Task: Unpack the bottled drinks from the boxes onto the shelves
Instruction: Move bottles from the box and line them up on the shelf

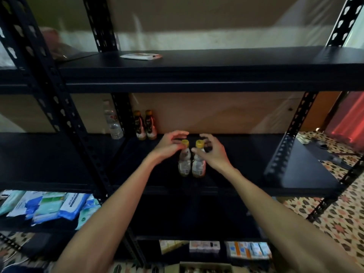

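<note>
Matt black metal shelf (246, 160) — 2 glossy plastic bottles (199, 165) (smooth plastic caps (199, 143)) — shiny plastic-wrapped wipe packs (72, 203).

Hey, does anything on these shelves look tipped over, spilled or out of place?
Nothing looks spilled or tipped. The yellow-capped bottles stand upright side by side on the middle shelf, and the dark bottles at the back are upright too. Only a flat packet lies alone on the top shelf.

Count on the middle shelf (246, 174): two yellow-capped bottles (184, 160), two dark bottles (140, 125) and one clear water bottle (113, 121). On the upper shelf (216, 64): one flat packet (140, 56).
</note>
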A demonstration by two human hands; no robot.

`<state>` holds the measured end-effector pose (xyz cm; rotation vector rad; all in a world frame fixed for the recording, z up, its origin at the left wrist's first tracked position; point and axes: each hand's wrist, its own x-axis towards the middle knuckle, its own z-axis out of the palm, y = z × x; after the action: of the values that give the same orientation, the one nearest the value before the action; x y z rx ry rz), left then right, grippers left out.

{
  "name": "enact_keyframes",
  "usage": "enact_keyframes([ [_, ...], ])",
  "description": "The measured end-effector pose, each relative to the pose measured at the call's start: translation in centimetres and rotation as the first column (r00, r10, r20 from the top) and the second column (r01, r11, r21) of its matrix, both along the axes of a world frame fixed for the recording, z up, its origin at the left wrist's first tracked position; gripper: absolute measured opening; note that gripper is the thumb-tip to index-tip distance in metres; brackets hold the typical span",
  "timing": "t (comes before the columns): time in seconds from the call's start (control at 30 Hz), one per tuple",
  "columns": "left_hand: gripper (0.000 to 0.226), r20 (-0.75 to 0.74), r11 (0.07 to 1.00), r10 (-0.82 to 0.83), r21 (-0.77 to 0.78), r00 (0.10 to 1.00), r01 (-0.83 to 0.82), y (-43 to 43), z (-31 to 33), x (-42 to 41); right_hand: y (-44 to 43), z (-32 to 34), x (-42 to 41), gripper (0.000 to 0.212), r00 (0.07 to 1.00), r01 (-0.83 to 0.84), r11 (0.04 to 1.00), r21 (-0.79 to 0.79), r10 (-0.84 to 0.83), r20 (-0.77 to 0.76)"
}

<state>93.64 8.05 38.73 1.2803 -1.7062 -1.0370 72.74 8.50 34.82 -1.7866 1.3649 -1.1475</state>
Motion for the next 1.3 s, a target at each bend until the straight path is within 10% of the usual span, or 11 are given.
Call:
enact_keyframes([
  [0.23, 0.033, 0.587, 0.995, 0.018, -0.089, 0.810, 0.042, -1.8, 2.9, -0.9, -0.9, 2.1, 0.3, 0.027, 0.971, -0.044, 0.998, 0.052, 0.055, -0.231],
  [0.73, 0.062, 0.669, 0.996, 0.053, -0.090, 0.742, 0.010, 0.3, 3.2, -1.4, 0.2, 2.7, 0.9, 0.032, 0.977, -0.001, 0.995, 0.100, 0.023, -0.214],
  [1.3, 0.031, 0.679, 0.991, 0.121, -0.119, 0.725, -0.054, 0.9, 3.4, -2.5, 0.2, 5.1, 0.7, 0.038, 0.952, -0.019, 0.989, 0.144, 0.062, -0.299],
])
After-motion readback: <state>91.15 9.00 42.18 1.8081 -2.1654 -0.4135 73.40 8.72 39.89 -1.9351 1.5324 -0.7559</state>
